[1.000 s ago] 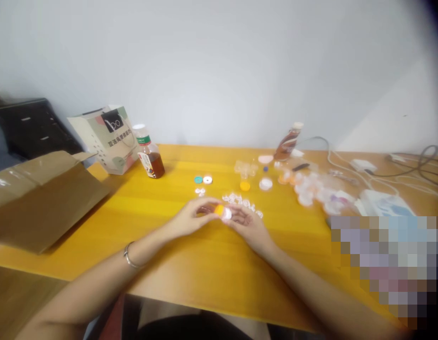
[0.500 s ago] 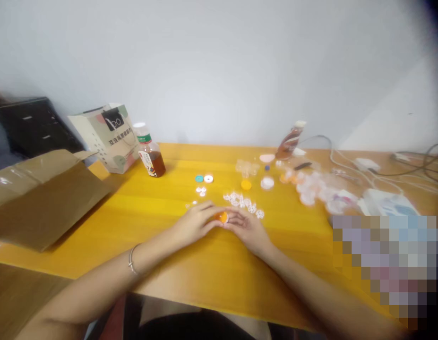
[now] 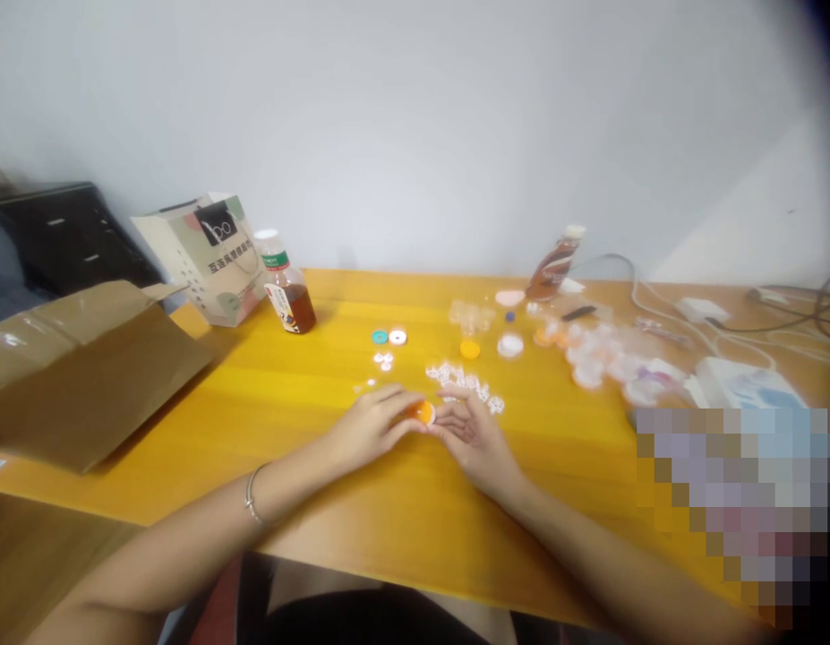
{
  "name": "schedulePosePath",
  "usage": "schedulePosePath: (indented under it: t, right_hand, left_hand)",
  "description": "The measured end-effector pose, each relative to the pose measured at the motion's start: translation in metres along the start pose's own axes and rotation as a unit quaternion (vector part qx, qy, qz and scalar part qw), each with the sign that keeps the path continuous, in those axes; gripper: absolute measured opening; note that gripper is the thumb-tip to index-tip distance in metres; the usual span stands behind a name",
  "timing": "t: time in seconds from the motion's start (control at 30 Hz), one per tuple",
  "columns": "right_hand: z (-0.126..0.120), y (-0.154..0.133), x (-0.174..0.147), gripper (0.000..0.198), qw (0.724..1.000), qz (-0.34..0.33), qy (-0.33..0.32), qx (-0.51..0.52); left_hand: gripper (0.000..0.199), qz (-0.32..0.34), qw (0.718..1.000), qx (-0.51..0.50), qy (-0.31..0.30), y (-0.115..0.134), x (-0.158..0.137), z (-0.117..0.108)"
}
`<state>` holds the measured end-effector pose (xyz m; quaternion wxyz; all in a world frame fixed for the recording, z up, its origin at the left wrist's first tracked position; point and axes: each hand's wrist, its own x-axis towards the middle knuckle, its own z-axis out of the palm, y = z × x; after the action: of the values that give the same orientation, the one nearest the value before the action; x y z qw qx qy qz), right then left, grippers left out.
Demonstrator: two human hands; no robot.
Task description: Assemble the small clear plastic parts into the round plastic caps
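Within the left hand (image 3: 372,428), an orange piece (image 3: 424,412) half-hides.

At the clock's centre the orange piece (image 3: 423,412) looks like smooth, shiny plastic, the table (image 3: 388,515) below it softly glossy wood. The bracelet (image 3: 250,503) at 8 o'clock gleams like polished metal; at 9 the carton (image 3: 98,385) is matt cardboard with shiny tape (image 3: 12,351), and at 10 are a smooth paper bag (image 3: 219,264) and a glossy clear-plastic bottle (image 3: 294,305). The wall (image 3: 401,134) at 12 is matt, and the white pieces (image 3: 469,382) near 2 look plastic.
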<state>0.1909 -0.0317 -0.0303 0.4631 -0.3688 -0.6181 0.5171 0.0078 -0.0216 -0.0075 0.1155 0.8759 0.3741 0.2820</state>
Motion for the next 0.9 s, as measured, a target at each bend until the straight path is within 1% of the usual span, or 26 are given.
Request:
schedulePosePath:
  t: [0.1, 0.2, 0.27, 0.37, 0.43, 0.57, 0.63, 0.7, 0.77, 0.9]
  right_hand:
    - [0.0000, 0.0006, -0.0004, 0.033, 1.000, -0.002, -0.002, 0.000]
    - [-0.0004, 0.0006, 0.0016, 0.033, 1.000, 0.015, -0.009, 0.016]
    - [-0.0014, 0.0003, 0.0036, 0.035, 0.999, 0.034, -0.019, 0.033]
    - [-0.0034, -0.0009, 0.0062, 0.038, 0.994, 0.075, -0.056, 0.062]
    - [-0.0046, -0.0022, 0.0069, 0.037, 0.988, 0.105, -0.078, 0.079]
    - [-0.0056, -0.0047, 0.0057, 0.034, 0.980, 0.141, -0.089, 0.103]
    - [-0.0056, -0.0052, 0.0043, 0.035, 0.978, 0.150, -0.100, 0.106]
    - [-0.0050, -0.0050, 0.0026, 0.035, 0.978, 0.152, -0.110, 0.090]
    - [-0.0040, -0.0048, 0.0009, 0.034, 0.981, 0.141, -0.120, 0.054]
    - [-0.0048, -0.0085, 0.0013, 0.036, 0.981, 0.118, -0.145, -0.045]
  left_hand:
    - [0.032, 0.021, 1.000, 0.003, -0.002, -0.0002, -0.0009, 0.0001]
    - [0.033, 0.040, 0.999, 0.004, -0.004, -0.0011, -0.0009, -0.0009]
    - [0.034, 0.040, 0.999, -0.008, -0.009, -0.0024, -0.0007, -0.0020]
    - [0.035, 0.037, 0.999, -0.030, -0.020, -0.0052, -0.0014, -0.0024]
    - [0.036, 0.045, 0.998, -0.035, -0.023, -0.0068, -0.0028, -0.0009]
    - [0.037, 0.070, 0.997, -0.026, -0.007, -0.0075, -0.0063, 0.0041]
    - [0.037, 0.066, 0.997, -0.023, -0.021, -0.0062, -0.0074, 0.0056]
    - [0.037, 0.056, 0.997, -0.024, -0.050, -0.0042, -0.0080, 0.0057]
    - [0.034, 0.049, 0.996, -0.030, -0.072, -0.0017, -0.0083, 0.0052]
    - [0.023, 0.042, 0.995, -0.025, -0.084, 0.0019, -0.0087, 0.0050]
